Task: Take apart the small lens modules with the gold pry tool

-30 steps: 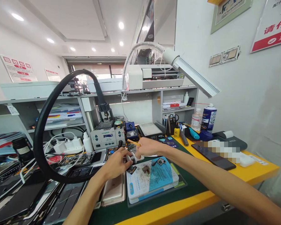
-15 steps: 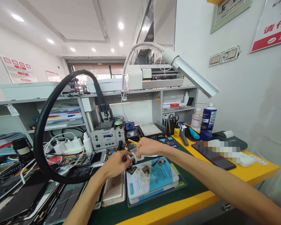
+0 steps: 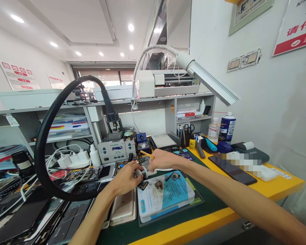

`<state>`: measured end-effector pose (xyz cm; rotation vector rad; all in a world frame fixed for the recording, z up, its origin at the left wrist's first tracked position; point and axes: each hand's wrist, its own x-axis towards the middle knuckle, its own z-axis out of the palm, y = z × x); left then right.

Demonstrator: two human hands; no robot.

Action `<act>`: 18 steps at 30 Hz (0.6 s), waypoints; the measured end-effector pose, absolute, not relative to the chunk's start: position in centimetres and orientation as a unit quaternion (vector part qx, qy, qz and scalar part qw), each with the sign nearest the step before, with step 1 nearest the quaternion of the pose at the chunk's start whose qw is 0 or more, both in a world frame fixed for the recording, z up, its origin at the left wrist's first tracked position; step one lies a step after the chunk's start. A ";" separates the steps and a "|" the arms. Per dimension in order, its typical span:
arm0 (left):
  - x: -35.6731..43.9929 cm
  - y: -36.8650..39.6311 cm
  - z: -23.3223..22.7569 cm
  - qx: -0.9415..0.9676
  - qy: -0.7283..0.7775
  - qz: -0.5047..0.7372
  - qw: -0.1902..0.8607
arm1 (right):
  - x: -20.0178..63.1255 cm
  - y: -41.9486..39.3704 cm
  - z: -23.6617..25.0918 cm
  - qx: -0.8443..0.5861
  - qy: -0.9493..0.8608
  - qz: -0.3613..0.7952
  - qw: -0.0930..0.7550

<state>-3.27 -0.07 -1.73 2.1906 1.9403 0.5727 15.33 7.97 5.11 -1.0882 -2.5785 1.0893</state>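
My left hand (image 3: 124,177) is closed around a small spool of wire (image 3: 142,172) over the green mat (image 3: 209,200). My right hand (image 3: 162,160) meets it from the right, pinching near the spool and holding a thin orange-handled tool (image 3: 147,154) that points up and left. Just below the hands lie a small dark chip part (image 3: 143,185) and a blue-and-white pad (image 3: 163,195) with two small parts on it. A gold phone (image 3: 123,207) lies face down beneath my left forearm.
A soldering station (image 3: 116,149) with a thick black hose (image 3: 44,136) stands behind the hands. A white lamp arm (image 3: 211,85) hangs over the bench. To the right lie a dark phone (image 3: 232,165), a spray can (image 3: 227,128) and a bottle. Opened phones and cables crowd the left side.
Almost nothing differs. Both hands stay together at the spool, shifted very slightly to the left, and the view has tilted a little.
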 end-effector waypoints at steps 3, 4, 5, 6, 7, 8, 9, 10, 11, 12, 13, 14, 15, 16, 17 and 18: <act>-3.5 0.0 -1.8 0.733 0.648 0.192 0.082 | 15.4 8.0 5.2 -0.364 -0.853 0.366 0.068; -3.5 0.0 -1.7 0.732 0.648 0.192 0.084 | 15.4 8.0 5.2 -0.365 -0.853 0.368 0.068; -3.5 0.0 -1.7 0.731 0.649 0.191 0.087 | 15.4 8.0 5.2 -0.365 -0.852 0.369 0.068; -3.5 0.0 -1.6 0.730 0.651 0.189 0.089 | 15.4 8.0 5.2 -0.365 -0.852 0.370 0.068; -3.5 -0.1 -1.5 0.729 0.652 0.188 0.093 | 15.4 8.0 5.2 -0.365 -0.851 0.371 0.069; -3.5 -0.1 -1.5 0.728 0.653 0.186 0.097 | 15.4 8.0 5.2 -0.365 -0.851 0.371 0.071; -3.5 -0.1 -1.4 0.726 0.655 0.184 0.101 | 15.4 8.1 5.2 -0.365 -0.851 0.371 0.072; -3.5 -0.1 -1.3 0.725 0.656 0.183 0.105 | 15.5 8.1 5.1 -0.366 -0.850 0.371 0.075; -3.5 -0.1 -1.2 0.723 0.658 0.181 0.109 | 15.5 8.1 5.0 -0.366 -0.850 0.371 0.077; -3.6 -0.1 -1.2 0.721 0.660 0.180 0.114 | 15.6 8.2 5.0 -0.365 -0.850 0.371 0.079; -3.6 -0.1 -1.2 0.719 0.662 0.178 0.120 | 15.6 8.2 5.0 -0.364 -0.850 0.371 0.080; -3.6 -0.1 -1.2 0.716 0.664 0.176 0.126 | 15.7 8.3 5.0 -0.362 -0.850 0.373 0.081; -3.7 -0.1 -1.2 0.714 0.665 0.174 0.134 | 15.8 8.3 5.0 -0.360 -0.850 0.375 0.081; -3.7 0.0 -1.2 0.711 0.667 0.172 0.141 | 15.9 8.3 5.0 -0.357 -0.851 0.378 0.080; -3.7 0.0 -1.3 0.710 0.668 0.171 0.147 | 15.9 8.3 5.1 -0.354 -0.851 0.380 0.080; -3.6 0.0 -1.3 0.708 0.668 0.170 0.152 | 16.0 8.2 5.2 -0.352 -0.851 0.382 0.080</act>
